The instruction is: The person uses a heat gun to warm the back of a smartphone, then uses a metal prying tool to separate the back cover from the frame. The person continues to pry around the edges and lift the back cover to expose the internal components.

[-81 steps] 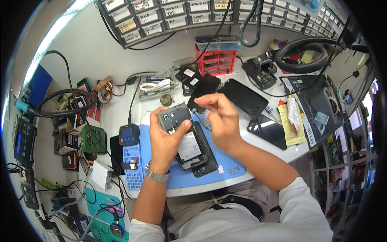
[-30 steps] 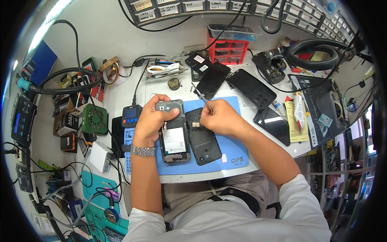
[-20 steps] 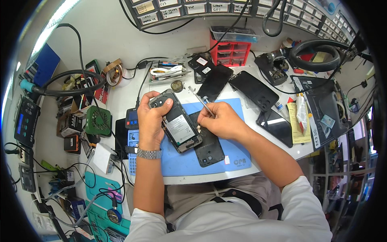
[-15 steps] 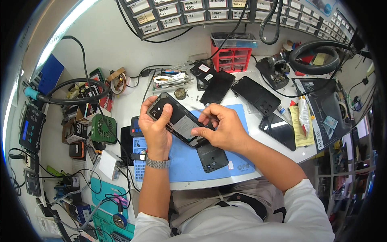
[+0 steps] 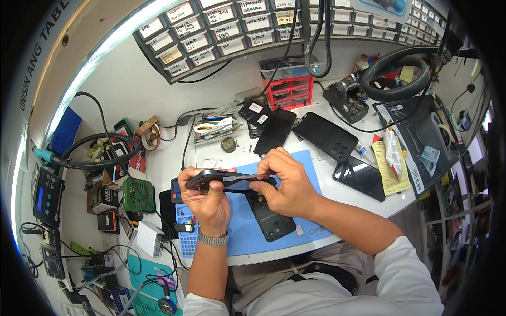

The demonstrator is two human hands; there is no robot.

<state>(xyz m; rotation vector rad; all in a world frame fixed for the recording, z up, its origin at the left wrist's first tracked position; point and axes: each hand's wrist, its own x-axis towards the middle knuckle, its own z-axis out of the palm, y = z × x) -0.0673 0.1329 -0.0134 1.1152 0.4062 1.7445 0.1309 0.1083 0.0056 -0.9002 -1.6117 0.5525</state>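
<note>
My left hand (image 5: 207,203) grips one end of a dark phone (image 5: 203,182), thumb on the near side and fingers behind it. The phone is tilted nearly edge-on above the mat. At its other end my right hand (image 5: 284,181) is closed, with thumb and fingers pinched around a slim grey metal tool (image 5: 232,178) that looks like a pry blade and lies along the phone's edge. Its tip against the phone is hard to make out. Below, a dark phone back panel (image 5: 273,224) with a camera cutout rests on the blue work mat (image 5: 242,239).
Several phones, among them a black one (image 5: 326,136) and a glossy one (image 5: 360,178), lie right of the mat. Behind stand a red drawer box (image 5: 289,92) and a tool tray (image 5: 216,128). A green fan (image 5: 138,194) and cables crowd the left. Labelled drawers (image 5: 226,31) line the wall.
The phone has turned from showing its open inside to nearly edge-on. My right hand has shifted slightly with it, and the grey tool now shows along the edge. The whole view has tilted upward.
</note>
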